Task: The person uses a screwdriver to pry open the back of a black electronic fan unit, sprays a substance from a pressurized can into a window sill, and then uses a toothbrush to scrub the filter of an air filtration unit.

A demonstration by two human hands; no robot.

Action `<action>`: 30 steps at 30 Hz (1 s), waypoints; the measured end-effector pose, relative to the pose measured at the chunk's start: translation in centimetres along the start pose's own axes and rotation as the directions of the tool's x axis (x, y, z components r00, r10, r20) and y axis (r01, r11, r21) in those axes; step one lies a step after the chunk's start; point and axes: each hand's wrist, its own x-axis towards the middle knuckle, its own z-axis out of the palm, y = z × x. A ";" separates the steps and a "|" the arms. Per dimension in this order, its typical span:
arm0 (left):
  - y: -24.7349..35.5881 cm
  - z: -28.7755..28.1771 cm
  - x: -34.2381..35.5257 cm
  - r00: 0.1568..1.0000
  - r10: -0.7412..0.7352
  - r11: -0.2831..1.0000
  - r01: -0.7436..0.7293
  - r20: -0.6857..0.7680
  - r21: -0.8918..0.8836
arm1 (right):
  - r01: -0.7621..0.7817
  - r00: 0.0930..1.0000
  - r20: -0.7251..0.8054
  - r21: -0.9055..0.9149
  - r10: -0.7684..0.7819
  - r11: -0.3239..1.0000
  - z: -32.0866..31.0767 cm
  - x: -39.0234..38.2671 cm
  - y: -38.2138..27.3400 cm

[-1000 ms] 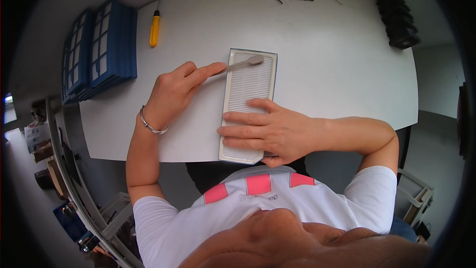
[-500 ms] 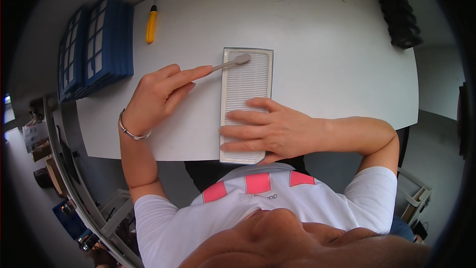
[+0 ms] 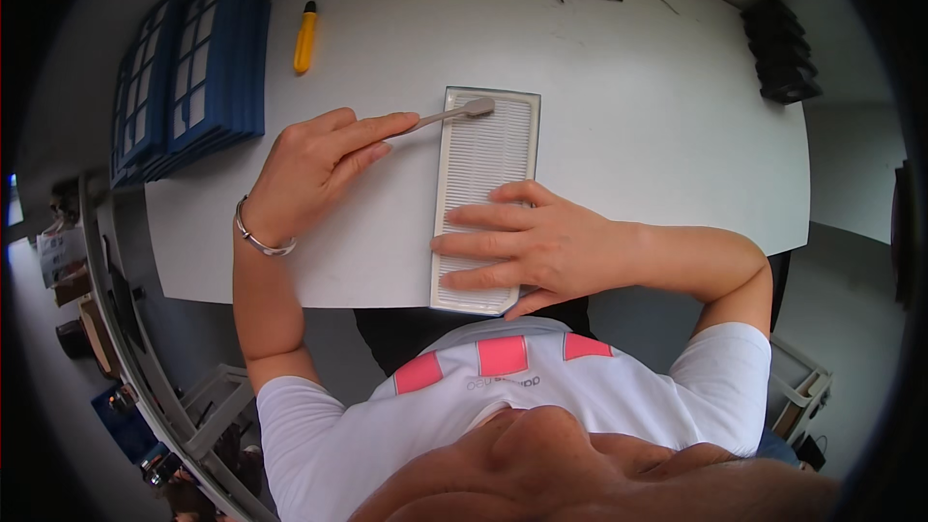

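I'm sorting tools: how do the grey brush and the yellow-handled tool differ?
The grey brush is held in the left hand; the yellow-handled tool lies on the table. The grey brush has a broad head; the yellow-handled tool, a thin shaft. Both are long and slim.

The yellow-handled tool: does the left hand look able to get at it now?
Probably yes: the yellow-handled tool lies ahead of the left hand, with no object seen between them. The grey brush in that hand might need setting down first.
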 end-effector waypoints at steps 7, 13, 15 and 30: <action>-0.2 -0.4 -0.2 0.999 -0.030 1.000 0.030 -0.026 0.006 | -0.029 0.998 -0.052 0.068 0.033 0.997 -0.5 0.2 -0.4; -0.4 -1.2 -0.5 0.999 -0.053 0.998 0.053 -0.003 0.027 | -0.013 0.999 -0.043 0.080 0.017 0.997 -0.3 0.1 -0.4; -0.5 -0.9 -0.4 0.999 -0.050 0.998 0.050 -0.002 0.030 | -0.005 0.999 -0.036 0.081 0.008 0.997 -0.2 0.1 -0.2; -0.4 -0.2 -0.4 0.999 -0.033 0.999 0.033 0.002 -0.036 | 0.000 1.000 -0.024 0.090 0.002 0.996 -0.3 0.3 0.1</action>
